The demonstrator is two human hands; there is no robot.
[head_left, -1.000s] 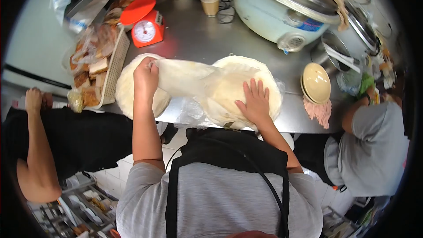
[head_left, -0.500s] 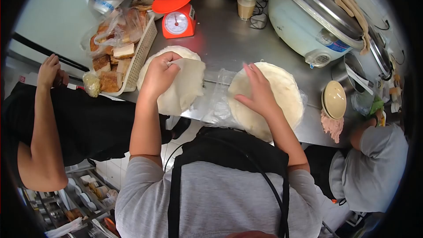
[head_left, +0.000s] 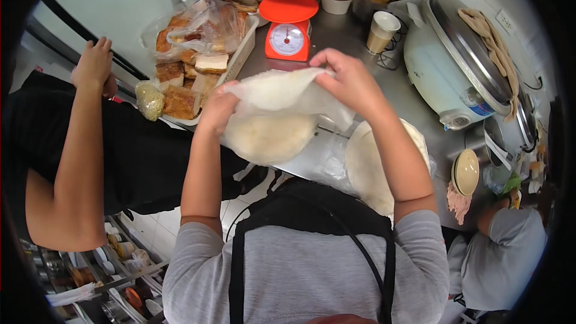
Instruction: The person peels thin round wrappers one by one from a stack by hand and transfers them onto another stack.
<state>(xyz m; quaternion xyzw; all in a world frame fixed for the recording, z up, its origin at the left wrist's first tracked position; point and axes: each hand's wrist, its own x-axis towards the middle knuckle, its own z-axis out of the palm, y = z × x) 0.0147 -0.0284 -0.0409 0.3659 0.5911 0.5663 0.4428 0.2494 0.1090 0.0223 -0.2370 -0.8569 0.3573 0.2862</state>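
Observation:
Between my two hands hangs a thin, pale round wrapper sheet [head_left: 273, 91], stretched and slightly see-through. My left hand [head_left: 218, 109] grips its left edge with closed fingers. The opposite edge is pinched in my right hand [head_left: 348, 81], raised over the counter. Just below the lifted sheet lies a pile of similar round wrappers [head_left: 270, 141] at the counter's front edge. A second round pile of wrappers [head_left: 369, 165] rests on clear plastic to the right, partly covered by my right forearm.
A red dial scale [head_left: 288, 41] stands behind the sheet. Left of it, a white basket [head_left: 245, 49] holds roasted meat pieces. A paper cup [head_left: 383, 31] and a large cooker [head_left: 459, 66] are at the right. One person stands on each side, and bowls [head_left: 465, 172] sit near the right one.
My right hand has left the right pile and taken the sheet's other edge. The sheet, earlier held only by my left hand, is now spread between both. The view has shifted.

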